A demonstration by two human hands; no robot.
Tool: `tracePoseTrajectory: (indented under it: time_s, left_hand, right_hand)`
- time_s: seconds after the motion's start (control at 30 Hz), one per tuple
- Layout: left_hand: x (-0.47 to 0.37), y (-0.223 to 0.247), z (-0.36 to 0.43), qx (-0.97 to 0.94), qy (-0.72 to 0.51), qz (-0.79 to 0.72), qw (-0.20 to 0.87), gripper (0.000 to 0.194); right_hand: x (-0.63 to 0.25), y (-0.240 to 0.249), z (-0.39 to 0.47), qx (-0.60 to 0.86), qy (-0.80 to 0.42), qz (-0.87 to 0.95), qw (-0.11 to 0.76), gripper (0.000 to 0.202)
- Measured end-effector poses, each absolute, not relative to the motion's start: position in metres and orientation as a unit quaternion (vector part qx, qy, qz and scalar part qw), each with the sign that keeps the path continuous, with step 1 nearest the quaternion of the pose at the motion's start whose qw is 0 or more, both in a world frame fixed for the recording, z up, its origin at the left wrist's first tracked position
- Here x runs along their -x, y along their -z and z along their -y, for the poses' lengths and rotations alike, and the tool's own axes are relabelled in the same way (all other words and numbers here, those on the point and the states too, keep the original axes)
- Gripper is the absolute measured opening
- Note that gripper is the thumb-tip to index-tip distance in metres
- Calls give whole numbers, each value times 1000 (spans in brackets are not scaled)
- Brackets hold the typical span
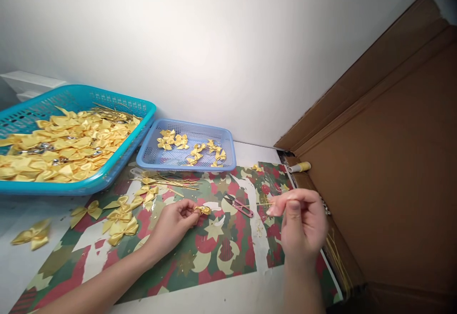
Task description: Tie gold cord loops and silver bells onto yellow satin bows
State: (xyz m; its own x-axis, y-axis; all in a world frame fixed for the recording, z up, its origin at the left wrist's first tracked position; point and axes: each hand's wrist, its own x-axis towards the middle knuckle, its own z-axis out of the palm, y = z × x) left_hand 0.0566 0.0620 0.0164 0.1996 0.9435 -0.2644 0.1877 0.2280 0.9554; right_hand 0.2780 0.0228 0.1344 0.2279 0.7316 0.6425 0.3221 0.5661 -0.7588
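Note:
My left hand [182, 216] pinches a small yellow ribbon bow [203, 210] above the patterned paper. To the right, my right hand [303, 219] is raised with thumb and finger closed on the end of a thin gold cord [260, 204]. The cord stretches leftward from those fingers; where its far end lies I cannot make out. Between the hands, pink-handled thread snips [243, 208] rest on the paper. Several loose yellow bows [122, 228] lie left of my left hand, and cut gold cords [178, 181] lie behind it.
A large teal basket [152, 114] heaped with yellow bows stands at the back left. Beside it, a smaller blue basket [185, 165] holds several bows, some on looped cords. A cardboard wall [385, 152] bounds the right side, with a thread spool [300, 167] at its foot.

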Motion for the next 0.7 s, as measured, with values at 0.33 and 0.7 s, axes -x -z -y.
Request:
tracePoseTrajectory:
  time_s: [0.33,0.7]
  left_hand:
    - [-56,-13,-63,-536,-330,-543,555,18]
    - [-57,-20,-63,-530,-329,-549,557,25]
  right_hand:
    - [-291,-146,-36,429,-128,603,660,12]
    - [-288,-156,-42,423,-129,626,642,14]
